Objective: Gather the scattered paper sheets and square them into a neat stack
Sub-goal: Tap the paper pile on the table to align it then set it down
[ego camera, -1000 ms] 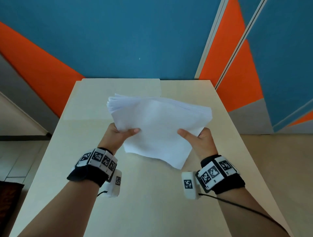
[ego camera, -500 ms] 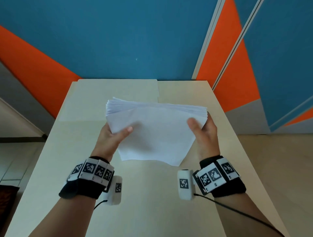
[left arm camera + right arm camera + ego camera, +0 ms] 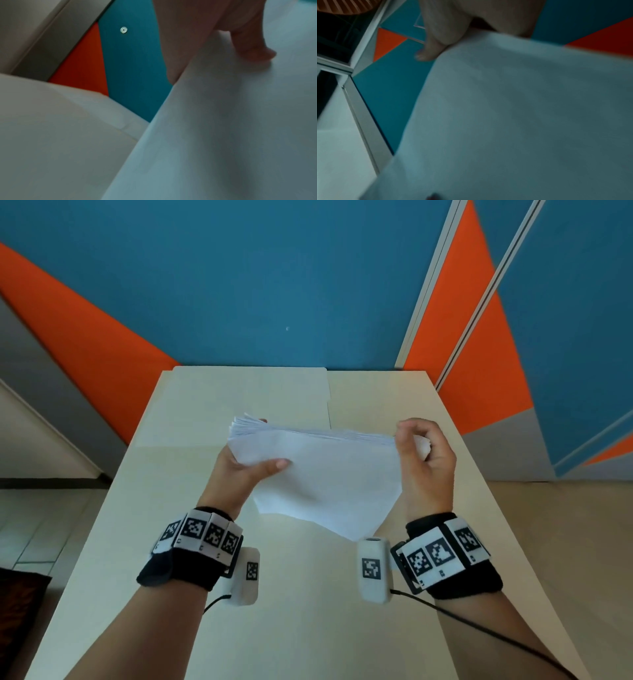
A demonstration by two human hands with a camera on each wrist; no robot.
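Observation:
A loose stack of white paper sheets (image 3: 325, 477) is held up above the pale table (image 3: 308, 628), tilted with its far edge raised and its edges uneven. My left hand (image 3: 239, 463) grips the stack's left side, thumb lying across the top sheet, fingers underneath. My right hand (image 3: 424, 460) curls round the stack's far right corner. In the left wrist view the thumb (image 3: 254, 44) presses on the paper sheets (image 3: 223, 135). In the right wrist view the paper sheets (image 3: 513, 115) fill most of the picture below my right hand's fingers (image 3: 436, 40).
The table runs to a blue and orange wall (image 3: 274, 285) at the back. A seam (image 3: 328, 398) splits the far tabletop. Floor lies off both sides. Cables trail from both wrist cameras.
The right hand has slid from the stack's near right side up to its far right corner. The stack has tipped so the far edge stands higher. The left hand has kept its grip.

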